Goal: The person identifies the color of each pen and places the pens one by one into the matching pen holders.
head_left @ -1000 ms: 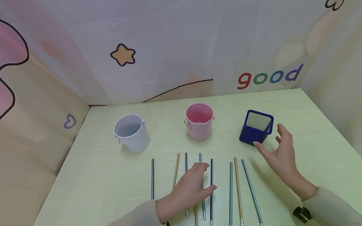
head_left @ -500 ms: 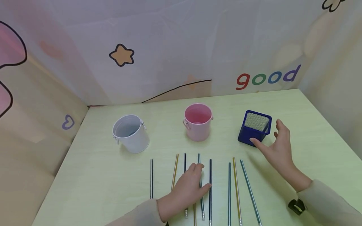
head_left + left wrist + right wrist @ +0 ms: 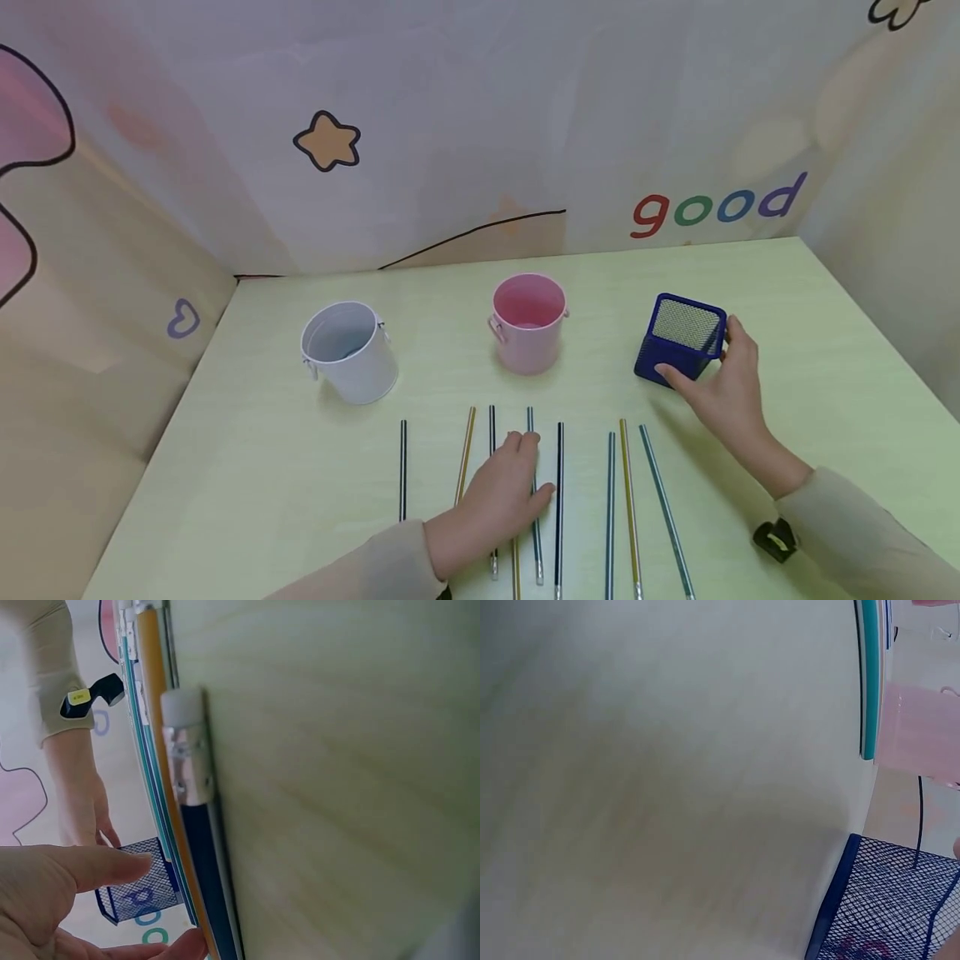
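My right hand [image 3: 731, 404] is at the dark blue mesh pen holder [image 3: 671, 354], thumb across its front and fingers round its right side, partly hidden behind it. The holder stands on the table. My left hand [image 3: 498, 500] is over the middle of a row of pencils, thumb and fingers apart and nothing between them. Under and beside it lie a teal pencil [image 3: 537, 554], a dark pencil [image 3: 559, 500] and a yellow pencil [image 3: 466, 458]. The left wrist view shows a dark blue pencil [image 3: 206, 840] with a white eraser close up, beyond the thumb.
A white bucket [image 3: 356, 367] stands at the left and a pink bucket [image 3: 528, 346] at the back middle. Farther right lie a teal pencil [image 3: 611, 508], another yellow pencil [image 3: 630, 500] and a slanted teal pencil [image 3: 665, 504]. A printed cloth [image 3: 450, 125] rises behind the table.
My right hand has moved left and up against the pen holder, its fingers closing in on the side. My left hand has shifted slightly left over the pencils.
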{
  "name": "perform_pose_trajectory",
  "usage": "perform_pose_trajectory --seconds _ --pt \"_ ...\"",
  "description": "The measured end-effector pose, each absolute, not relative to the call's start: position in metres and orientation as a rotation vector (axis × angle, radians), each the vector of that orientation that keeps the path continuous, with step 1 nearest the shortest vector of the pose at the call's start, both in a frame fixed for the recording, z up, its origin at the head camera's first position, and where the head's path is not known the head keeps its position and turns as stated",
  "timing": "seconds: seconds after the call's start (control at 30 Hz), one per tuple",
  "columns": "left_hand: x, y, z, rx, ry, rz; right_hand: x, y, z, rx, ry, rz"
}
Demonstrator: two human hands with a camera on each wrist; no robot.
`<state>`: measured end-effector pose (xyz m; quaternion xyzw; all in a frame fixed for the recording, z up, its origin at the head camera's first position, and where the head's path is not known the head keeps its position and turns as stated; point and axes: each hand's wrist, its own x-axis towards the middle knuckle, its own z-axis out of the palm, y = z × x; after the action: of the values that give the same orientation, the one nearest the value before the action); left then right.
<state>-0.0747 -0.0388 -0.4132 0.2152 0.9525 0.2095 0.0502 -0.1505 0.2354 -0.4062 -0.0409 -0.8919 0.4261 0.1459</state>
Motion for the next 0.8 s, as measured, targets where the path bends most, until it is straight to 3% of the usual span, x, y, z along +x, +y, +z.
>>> perform_pose_trajectory --seconds 0.8 --pt "-0.081 -0.031 -0.411 0.434 2.856 0.606 -0.165 0.245 -0.398 -0.209 -2.585 1.432"
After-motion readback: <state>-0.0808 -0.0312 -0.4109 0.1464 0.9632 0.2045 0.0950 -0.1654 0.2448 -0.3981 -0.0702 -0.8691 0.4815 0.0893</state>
